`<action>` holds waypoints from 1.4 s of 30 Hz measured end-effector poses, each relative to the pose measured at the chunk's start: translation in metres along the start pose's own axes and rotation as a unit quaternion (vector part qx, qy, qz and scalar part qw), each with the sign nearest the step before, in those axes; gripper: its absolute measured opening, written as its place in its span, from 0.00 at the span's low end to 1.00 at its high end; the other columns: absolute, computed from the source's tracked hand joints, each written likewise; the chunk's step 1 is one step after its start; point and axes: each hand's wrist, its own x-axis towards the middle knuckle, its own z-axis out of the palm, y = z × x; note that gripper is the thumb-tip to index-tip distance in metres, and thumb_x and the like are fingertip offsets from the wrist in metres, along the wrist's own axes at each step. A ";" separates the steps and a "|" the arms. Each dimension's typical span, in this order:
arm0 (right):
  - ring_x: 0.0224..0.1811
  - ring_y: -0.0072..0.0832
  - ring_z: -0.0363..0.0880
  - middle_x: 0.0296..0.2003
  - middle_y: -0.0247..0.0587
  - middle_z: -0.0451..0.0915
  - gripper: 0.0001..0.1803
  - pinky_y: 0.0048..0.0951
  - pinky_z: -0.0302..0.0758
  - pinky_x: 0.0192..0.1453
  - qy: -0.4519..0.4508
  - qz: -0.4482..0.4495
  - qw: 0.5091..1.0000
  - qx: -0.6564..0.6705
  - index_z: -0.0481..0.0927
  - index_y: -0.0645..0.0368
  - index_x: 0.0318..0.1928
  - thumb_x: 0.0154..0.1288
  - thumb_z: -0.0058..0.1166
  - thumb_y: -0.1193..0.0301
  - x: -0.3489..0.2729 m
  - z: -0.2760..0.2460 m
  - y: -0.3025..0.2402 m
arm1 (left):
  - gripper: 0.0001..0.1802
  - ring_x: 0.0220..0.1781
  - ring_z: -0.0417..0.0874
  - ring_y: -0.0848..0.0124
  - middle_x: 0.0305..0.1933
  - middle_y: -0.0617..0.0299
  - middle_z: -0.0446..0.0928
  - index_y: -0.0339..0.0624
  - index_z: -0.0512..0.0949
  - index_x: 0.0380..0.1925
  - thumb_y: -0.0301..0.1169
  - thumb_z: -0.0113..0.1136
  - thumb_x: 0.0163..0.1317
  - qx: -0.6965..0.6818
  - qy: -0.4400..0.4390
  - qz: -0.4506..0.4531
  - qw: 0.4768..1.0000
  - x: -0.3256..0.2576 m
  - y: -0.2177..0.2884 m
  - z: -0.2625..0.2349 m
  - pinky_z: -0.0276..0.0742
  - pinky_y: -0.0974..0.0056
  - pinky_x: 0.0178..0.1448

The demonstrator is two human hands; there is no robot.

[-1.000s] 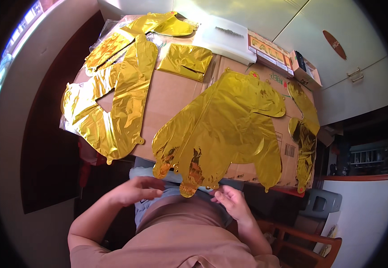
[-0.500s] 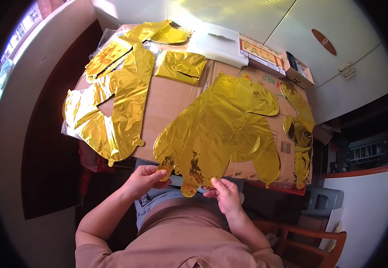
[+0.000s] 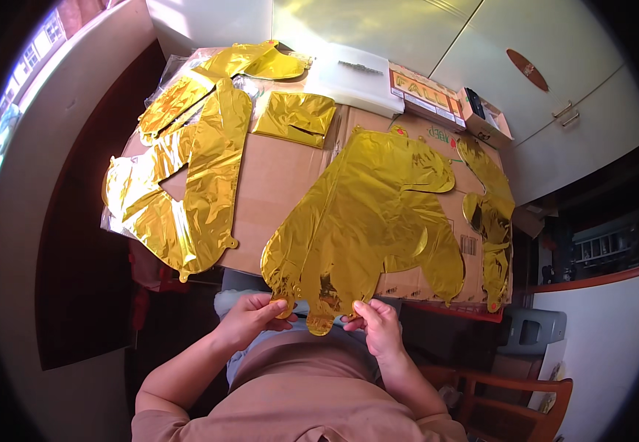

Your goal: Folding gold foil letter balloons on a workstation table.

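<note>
A large flat gold foil balloon (image 3: 360, 199), uninflated, lies across the cardboard with its near end hanging past the front edge. My left hand (image 3: 255, 318) pinches its lower left corner between thumb and fingers. Its lower right edge is pinched by my right hand (image 3: 377, 324). Between the two hands a rounded foil lobe hangs free. To the left lies another flat gold foil balloon (image 3: 213, 177), with an angular gap in its shape. Behind it is a curved gold foil piece (image 3: 187, 96), and a folded gold foil balloon (image 3: 295, 118) rests near the middle back.
Cardboard (image 3: 272, 191) covers the table. A narrow gold foil balloon (image 3: 495, 250) lies along its right side. At the back stand a white plastic box (image 3: 356, 81), a flat printed box (image 3: 426, 96) and a small open box (image 3: 486, 121). A wooden chair (image 3: 511, 390) is at the lower right.
Both hands have shifted slightly toward me and to the right, still pinching the foil. The large balloon has slid a little nearer with them.
</note>
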 end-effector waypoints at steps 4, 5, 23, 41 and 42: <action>0.27 0.26 0.84 0.26 0.40 0.82 0.10 0.23 0.82 0.30 0.010 -0.014 1.000 -0.019 0.79 0.65 0.31 0.68 0.54 0.71 -0.002 -0.003 -0.005 | 0.20 0.41 0.85 0.71 0.43 0.55 0.83 0.35 0.78 0.49 0.42 0.54 0.71 0.004 -0.011 0.003 1.000 0.002 -0.006 0.001 0.81 0.67 0.50; 0.27 0.26 0.84 0.26 0.40 0.82 0.10 0.23 0.82 0.30 0.013 -0.013 1.000 -0.019 0.79 0.65 0.31 0.68 0.54 0.71 -0.002 -0.003 -0.006 | 0.20 0.41 0.85 0.71 0.43 0.55 0.83 0.35 0.79 0.49 0.42 0.54 0.71 0.004 -0.013 0.000 1.000 0.001 -0.005 0.002 0.81 0.67 0.50; 0.28 0.25 0.83 0.33 0.41 0.84 0.10 0.22 0.81 0.32 0.008 -0.010 1.000 -0.027 0.81 0.66 0.39 0.67 0.54 0.70 -0.006 -0.012 -0.011 | 0.26 0.37 0.79 0.76 0.36 0.59 0.82 0.29 0.79 0.46 0.46 0.60 0.66 0.223 0.026 0.064 0.972 -0.009 0.025 0.000 0.77 0.69 0.44; 0.60 0.46 0.68 0.58 0.52 0.69 0.31 0.43 0.67 0.62 -0.044 -0.394 0.641 -0.657 0.74 0.57 0.56 0.54 0.67 0.59 0.045 0.024 -0.116 | 0.15 0.36 0.83 0.76 0.36 0.59 0.82 0.29 0.76 0.45 0.31 0.62 0.65 0.136 0.105 0.165 0.971 -0.001 0.046 0.017 0.79 0.72 0.39; 0.62 0.47 0.65 0.60 0.54 0.67 0.34 0.46 0.65 0.64 -0.061 -0.387 0.629 -0.671 0.72 0.57 0.58 0.53 0.67 0.58 0.051 0.029 -0.114 | 0.15 0.35 0.82 0.77 0.36 0.59 0.82 0.29 0.75 0.45 0.30 0.62 0.65 0.168 0.123 0.169 0.963 -0.001 0.049 0.022 0.78 0.72 0.38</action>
